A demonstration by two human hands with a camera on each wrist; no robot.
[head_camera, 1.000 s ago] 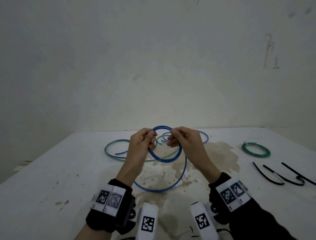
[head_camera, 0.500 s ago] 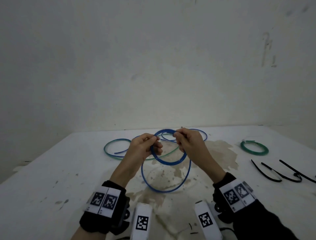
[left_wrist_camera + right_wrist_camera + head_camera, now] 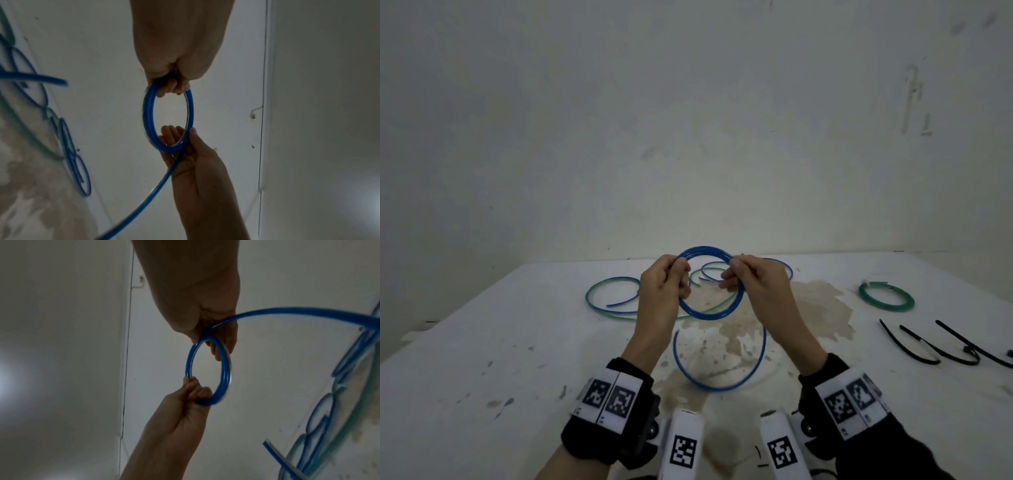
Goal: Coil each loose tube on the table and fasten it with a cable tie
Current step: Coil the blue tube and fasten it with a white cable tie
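Note:
Both hands hold a blue tube above the table, wound into a small coil (image 3: 709, 317) of several turns. My left hand (image 3: 681, 274) grips the coil's left side. My right hand (image 3: 729, 277) pinches its right side. The tube's free tail (image 3: 719, 387) hangs below in a wide arc, its end near my left forearm. In the left wrist view the coil (image 3: 148, 116) runs from my left hand (image 3: 174, 87) to my right hand (image 3: 185, 141). The right wrist view shows my right hand (image 3: 213, 340), the coil (image 3: 225, 369) and my left hand (image 3: 195, 391).
Loose green tube (image 3: 599, 291) and loose blue tube (image 3: 780, 265) lie tangled on the white stained table (image 3: 482, 342) behind my hands. A coiled green tube (image 3: 886, 298) lies at the right. Several black cable ties (image 3: 928, 346) lie near the right edge.
Both hands have risen a little with the coil. The hanging tail has been drawn up and narrowed as more tube went into the coil.

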